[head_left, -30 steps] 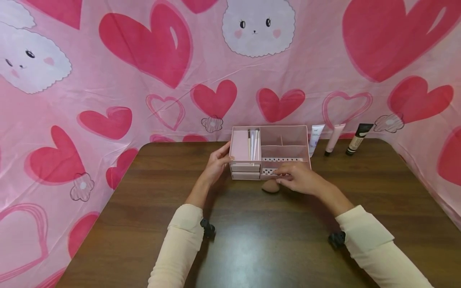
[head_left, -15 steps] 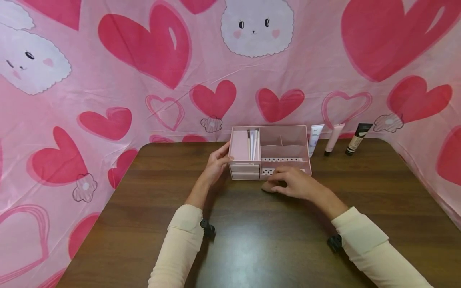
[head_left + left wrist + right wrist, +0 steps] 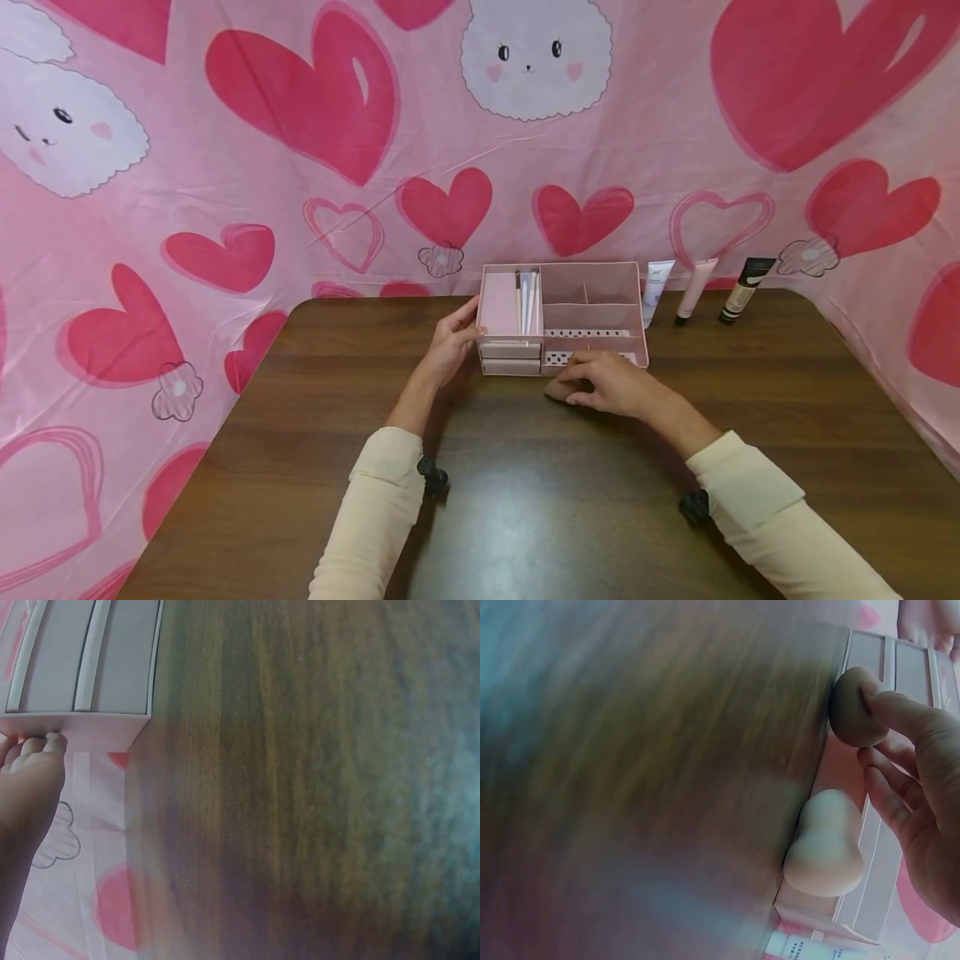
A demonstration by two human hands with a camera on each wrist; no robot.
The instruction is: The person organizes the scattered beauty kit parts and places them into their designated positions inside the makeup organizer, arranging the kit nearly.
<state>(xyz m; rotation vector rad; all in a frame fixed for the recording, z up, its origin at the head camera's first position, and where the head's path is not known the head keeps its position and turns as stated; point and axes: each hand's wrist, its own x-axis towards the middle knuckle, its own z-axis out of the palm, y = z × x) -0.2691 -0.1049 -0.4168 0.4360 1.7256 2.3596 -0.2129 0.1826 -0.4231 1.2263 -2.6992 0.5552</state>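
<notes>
A pink makeup organizer (image 3: 592, 317) stands at the back of the table. My left hand (image 3: 452, 337) touches its left side, the thumb at the front corner; in the left wrist view the fingertips (image 3: 54, 741) lie against the side wall. In front of the organizer my right hand (image 3: 615, 383) pinches a brown makeup sponge (image 3: 855, 709) between thumb and fingers, low over the table. Beside it in the right wrist view stands a paler, gourd-shaped sponge (image 3: 826, 844), which the right hand hides in the head view.
Several slim brushes (image 3: 527, 302) lie in the organizer's left top tray, above two small drawers (image 3: 512, 357). To its right stand a white tube (image 3: 657, 292), a pink tube (image 3: 697, 290) and a black-capped tube (image 3: 746, 290). Behind the table (image 3: 480, 500) hangs a heart-patterned pink cloth (image 3: 420, 100).
My right hand has moved slightly left and toward me, and its fingers have closed over the brown sponge, which showed more fully before. The left hand has stayed on the organizer.
</notes>
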